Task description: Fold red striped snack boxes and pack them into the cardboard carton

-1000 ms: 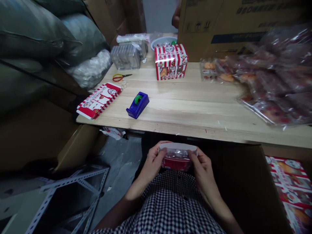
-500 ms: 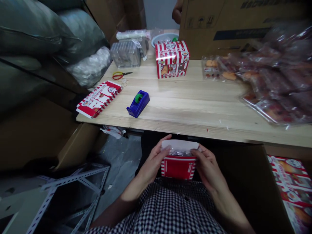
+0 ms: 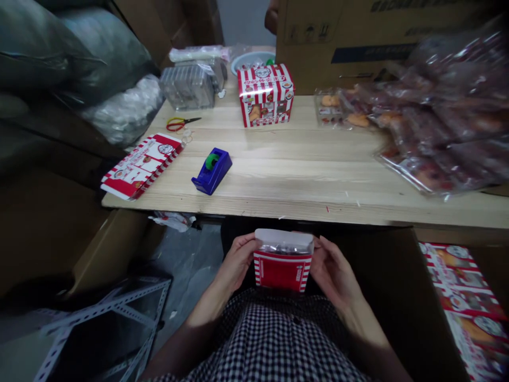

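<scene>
A red-and-white striped carton is held over my lap, its top open and its white flap up at the back. Clear plastic wrapping shows inside its mouth. My left hand grips the carton's upper left edge between thumb and fingers. On the opposite side my right hand holds the upper right edge, with some fingertips hidden behind the flap. On the table beyond, a blue tape dispenser with a green roll lies left of the carton. An assembled striped box stands farther back.
Flattened striped cartons and scissors lie on the table's left. Clear plastic trays stand behind them. Bagged toy food packs pile up at right, before a large cardboard box. Printed cartons sit lower right. Another person's hand shows at the back.
My thumbs have drawn back from the carton's mouth to its side edges. The right hand has shifted outward along the edge. The view has swung slightly right.
</scene>
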A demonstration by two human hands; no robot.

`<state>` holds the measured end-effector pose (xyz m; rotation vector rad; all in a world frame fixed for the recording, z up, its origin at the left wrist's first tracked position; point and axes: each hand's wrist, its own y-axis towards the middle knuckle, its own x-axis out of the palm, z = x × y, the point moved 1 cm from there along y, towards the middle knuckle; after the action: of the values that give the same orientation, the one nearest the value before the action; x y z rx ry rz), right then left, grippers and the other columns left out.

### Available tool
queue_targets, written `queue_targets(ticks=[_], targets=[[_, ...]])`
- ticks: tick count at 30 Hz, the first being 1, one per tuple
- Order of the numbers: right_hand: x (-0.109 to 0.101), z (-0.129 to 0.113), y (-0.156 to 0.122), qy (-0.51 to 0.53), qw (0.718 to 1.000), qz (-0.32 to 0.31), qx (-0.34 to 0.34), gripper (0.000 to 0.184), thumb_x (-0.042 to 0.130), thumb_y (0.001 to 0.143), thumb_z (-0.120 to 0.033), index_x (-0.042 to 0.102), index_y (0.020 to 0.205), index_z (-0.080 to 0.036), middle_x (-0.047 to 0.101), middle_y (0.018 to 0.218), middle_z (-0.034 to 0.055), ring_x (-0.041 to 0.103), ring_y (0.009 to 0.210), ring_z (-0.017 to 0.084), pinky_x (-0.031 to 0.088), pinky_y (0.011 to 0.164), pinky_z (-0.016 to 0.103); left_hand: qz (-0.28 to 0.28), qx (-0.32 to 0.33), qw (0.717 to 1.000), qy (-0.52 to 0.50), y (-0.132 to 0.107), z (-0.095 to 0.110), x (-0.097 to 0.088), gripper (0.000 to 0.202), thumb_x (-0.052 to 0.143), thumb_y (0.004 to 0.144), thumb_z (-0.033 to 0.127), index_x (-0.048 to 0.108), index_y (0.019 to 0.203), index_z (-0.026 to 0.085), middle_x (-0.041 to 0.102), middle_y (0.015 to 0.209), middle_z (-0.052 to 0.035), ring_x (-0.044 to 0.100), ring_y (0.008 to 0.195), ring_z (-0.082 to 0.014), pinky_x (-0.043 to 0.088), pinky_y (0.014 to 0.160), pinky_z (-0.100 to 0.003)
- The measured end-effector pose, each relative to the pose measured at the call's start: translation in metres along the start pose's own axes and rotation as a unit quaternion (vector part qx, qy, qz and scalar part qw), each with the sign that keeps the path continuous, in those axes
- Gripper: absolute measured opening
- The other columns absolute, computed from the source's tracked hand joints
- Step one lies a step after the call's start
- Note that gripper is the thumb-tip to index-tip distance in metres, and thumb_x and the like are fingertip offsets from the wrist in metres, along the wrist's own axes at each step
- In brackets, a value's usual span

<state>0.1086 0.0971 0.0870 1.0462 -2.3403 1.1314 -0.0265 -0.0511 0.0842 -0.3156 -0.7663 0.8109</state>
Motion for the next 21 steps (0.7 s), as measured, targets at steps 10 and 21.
queue_targets(ticks=[10, 21], targets=[[-0.02, -0.003, 0.016, -0.013, 1.0, 0.012, 0.025, 0.03, 0.081, 0.072, -0.021, 0.076, 0.102, -0.026, 0.079, 0.094, 0.0005, 0.073, 0.093, 0.023, 0.053, 0.093, 0.039, -0.067, -0.015, 0.997, 0.026, 0.016, -0.006, 0.005, 0.039, 0.065, 0.083, 0.02, 0.073, 0.12, 0.016, 0.076, 0.112, -0.0101, 0.071, 0.097, -0.0215, 0.051, 0.089, -0.029], [-0.03, -0.004, 0.032, -0.142, 0.975, -0.136, -0.099, 0.026, 0.056, 0.081, -0.015, 0.08, 0.088, -0.022, 0.074, 0.109, 0.0063, 0.066, 0.111, 0.025, 0.049, 0.097, 0.036, -0.227, 0.112, 0.955, 0.156, 0.036, 0.004, -0.022, 0.031, 0.057, 0.086, 0.02, 0.079, 0.107, 0.014, 0.072, 0.123, -0.0152, 0.063, 0.121, -0.0322, 0.043, 0.108, -0.044]])
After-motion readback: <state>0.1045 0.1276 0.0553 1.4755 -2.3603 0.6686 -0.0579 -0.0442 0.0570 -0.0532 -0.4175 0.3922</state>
